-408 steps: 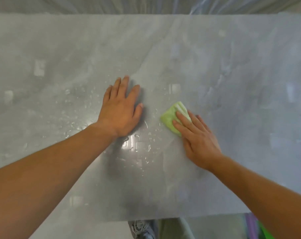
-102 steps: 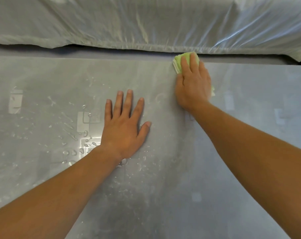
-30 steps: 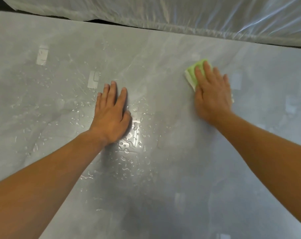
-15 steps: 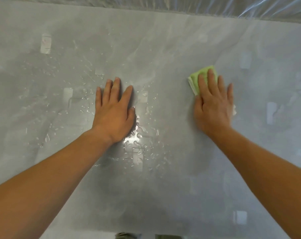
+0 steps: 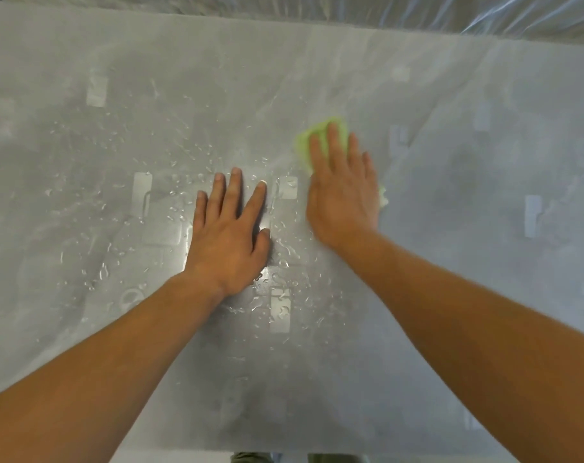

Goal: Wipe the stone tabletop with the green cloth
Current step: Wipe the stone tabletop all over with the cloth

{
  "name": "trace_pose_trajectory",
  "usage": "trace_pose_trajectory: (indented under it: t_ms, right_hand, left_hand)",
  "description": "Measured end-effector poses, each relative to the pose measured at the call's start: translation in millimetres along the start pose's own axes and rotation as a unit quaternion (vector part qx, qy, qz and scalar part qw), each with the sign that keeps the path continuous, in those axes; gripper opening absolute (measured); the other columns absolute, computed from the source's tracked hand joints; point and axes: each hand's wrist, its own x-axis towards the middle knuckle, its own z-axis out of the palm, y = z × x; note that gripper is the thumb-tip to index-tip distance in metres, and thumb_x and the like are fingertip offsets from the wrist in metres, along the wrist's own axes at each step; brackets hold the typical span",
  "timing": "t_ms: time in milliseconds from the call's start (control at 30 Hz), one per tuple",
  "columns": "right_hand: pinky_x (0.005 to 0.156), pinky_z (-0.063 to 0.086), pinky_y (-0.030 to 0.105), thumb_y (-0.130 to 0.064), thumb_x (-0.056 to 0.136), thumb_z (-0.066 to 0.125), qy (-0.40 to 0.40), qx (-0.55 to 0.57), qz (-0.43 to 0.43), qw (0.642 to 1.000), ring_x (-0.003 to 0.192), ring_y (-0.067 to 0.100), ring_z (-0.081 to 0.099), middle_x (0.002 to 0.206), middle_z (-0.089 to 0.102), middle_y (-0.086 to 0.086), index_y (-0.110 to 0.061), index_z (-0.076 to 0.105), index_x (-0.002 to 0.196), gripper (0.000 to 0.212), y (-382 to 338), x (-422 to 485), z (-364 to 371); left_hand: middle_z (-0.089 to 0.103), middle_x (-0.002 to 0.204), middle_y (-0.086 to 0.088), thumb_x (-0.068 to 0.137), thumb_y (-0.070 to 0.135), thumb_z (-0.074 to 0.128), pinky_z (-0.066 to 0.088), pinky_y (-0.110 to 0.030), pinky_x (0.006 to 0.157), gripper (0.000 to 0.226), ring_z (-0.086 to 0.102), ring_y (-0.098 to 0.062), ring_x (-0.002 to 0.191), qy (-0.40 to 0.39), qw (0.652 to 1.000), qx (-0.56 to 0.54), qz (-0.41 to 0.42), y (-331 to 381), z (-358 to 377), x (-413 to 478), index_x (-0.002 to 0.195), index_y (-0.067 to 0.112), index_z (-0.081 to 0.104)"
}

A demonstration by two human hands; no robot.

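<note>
From the head view, your right hand point(image 5: 342, 195) lies flat at 1 o'clock of the table point(image 5: 484, 262), fingers point(image 5: 332, 145) spread and pressing the green cloth point(image 5: 312, 137) down rather than clenching it, likely so the whole pad drags water. Your left hand point(image 5: 228, 233) rests palm-down and empty at centre, fingers released, probably bracing your reach. Water droplets point(image 5: 283, 255) bead around it toward 9 o'clock. Plastic sheeting point(image 5: 484, 15) lines 12 o'clock. No readable writing anywhere.

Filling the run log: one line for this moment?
wiping | right hand flat on green cloth | left hand braced on tabletop | droplets remain
</note>
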Motion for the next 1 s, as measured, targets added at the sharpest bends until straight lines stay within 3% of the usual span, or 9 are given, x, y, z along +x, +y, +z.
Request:
trace_pose_trajectory:
  t_ms: [167, 233, 333, 400, 533, 600, 733, 800, 1000]
  right_hand:
    - [0.122, 0.012, 0.05, -0.026, 0.095, 0.039, -0.086, -0.051, -0.268, 0.958, 0.152, 0.031, 0.01, 0.166, 0.011, 0.001, -0.027, 0.02, 0.156, 0.064, 30, -55, -6]
    - [0.122, 0.012, 0.051, -0.023, 0.095, 0.038, -0.058, -0.059, -0.209, 0.974, 0.151, 0.033, 0.016, 0.165, 0.016, 0.002, -0.026, 0.025, 0.155, 0.062, 46, -16, -11]
    - [0.121, 0.011, 0.05, -0.027, 0.098, 0.036, -0.01, 0.011, -0.022, 1.0, 0.15, 0.035, 0.014, 0.166, 0.013, 0.002, -0.026, 0.025, 0.155, 0.059, 41, 22, -17]
    - [0.122, 0.012, 0.05, -0.033, 0.098, 0.035, 0.002, 0.011, -0.004, 1.0, 0.151, 0.035, 0.011, 0.166, 0.009, 0.003, -0.026, 0.02, 0.156, 0.061, 23, -5, -6]
    - [0.122, 0.015, 0.051, -0.032, 0.098, 0.036, -0.063, -0.036, -0.232, 0.97, 0.152, 0.034, 0.008, 0.166, 0.01, 0.005, -0.023, 0.02, 0.157, 0.062, 32, -94, 2]
    - [0.123, 0.013, 0.048, -0.029, 0.097, 0.036, -0.071, -0.066, -0.289, 0.953, 0.152, 0.031, 0.009, 0.166, 0.012, 0.003, -0.024, 0.022, 0.157, 0.062, 63, -86, -5]
    - [0.122, 0.013, 0.049, -0.027, 0.098, 0.034, -0.014, -0.012, -0.021, 1.0, 0.152, 0.032, 0.009, 0.166, 0.01, 0.002, -0.026, 0.02, 0.156, 0.06, 83, -44, -17]
    - [0.123, 0.012, 0.048, -0.026, 0.097, 0.035, 0.009, 0.012, 0.041, 0.999, 0.151, 0.034, 0.009, 0.166, 0.009, 0.004, -0.025, 0.018, 0.156, 0.062, 61, -59, -10]
    - [0.123, 0.013, 0.049, -0.025, 0.092, 0.04, -0.079, -0.032, -0.246, 0.966, 0.152, 0.033, 0.011, 0.165, 0.015, 0.003, -0.025, 0.026, 0.155, 0.065, 39, -137, 3]
  left_hand:
    - [-0.021, 0.165, -0.005, 0.093, 0.047, 0.02, -0.015, -0.043, 0.121, 0.07, -0.025, -0.024, 0.15, -0.006, 1.0, -0.007, 0.004, -3, -2, 0, 0.16, 0.032, 0.001]
    - [-0.019, 0.166, -0.006, 0.093, 0.046, 0.02, -0.015, -0.043, 0.121, 0.071, -0.024, -0.024, 0.151, -0.003, 1.0, -0.004, 0.008, -4, -1, 0, 0.16, 0.032, 0.002]
    - [-0.019, 0.166, -0.006, 0.092, 0.047, 0.019, -0.014, -0.044, 0.121, 0.071, -0.023, -0.025, 0.151, 0.002, 1.0, 0.008, 0.008, -5, 2, 1, 0.16, 0.032, 0.001]
    - [-0.019, 0.166, -0.006, 0.092, 0.046, 0.019, -0.016, -0.043, 0.121, 0.071, -0.024, -0.024, 0.151, 0.0, 1.0, 0.005, 0.007, -5, 3, 0, 0.159, 0.033, 0.001]
    - [-0.023, 0.165, -0.005, 0.092, 0.046, 0.018, -0.018, -0.043, 0.12, 0.071, -0.027, -0.023, 0.15, -0.004, 1.0, 0.007, 0.002, -3, 2, 0, 0.159, 0.033, -0.002]
    - [-0.024, 0.165, -0.005, 0.092, 0.047, 0.016, -0.018, -0.043, 0.12, 0.071, -0.028, -0.023, 0.149, -0.003, 1.0, 0.013, 0.0, -4, 2, 0, 0.159, 0.034, -0.004]
    - [-0.025, 0.164, -0.005, 0.091, 0.048, 0.014, -0.02, -0.042, 0.119, 0.071, -0.029, -0.024, 0.149, -0.006, 1.0, 0.02, 0.004, -5, 3, 1, 0.159, 0.034, -0.006]
    - [-0.024, 0.165, -0.006, 0.091, 0.048, 0.014, -0.02, -0.042, 0.118, 0.072, -0.028, -0.025, 0.149, -0.012, 1.0, 0.013, 0.005, -3, 1, 1, 0.159, 0.032, -0.003]
    - [0.0, 0.167, -0.013, 0.095, 0.041, 0.025, -0.012, -0.051, 0.121, 0.064, -0.011, -0.027, 0.154, 0.034, 0.999, 0.017, 0.033, 7, -1, -37, 0.156, 0.023, 0.023]
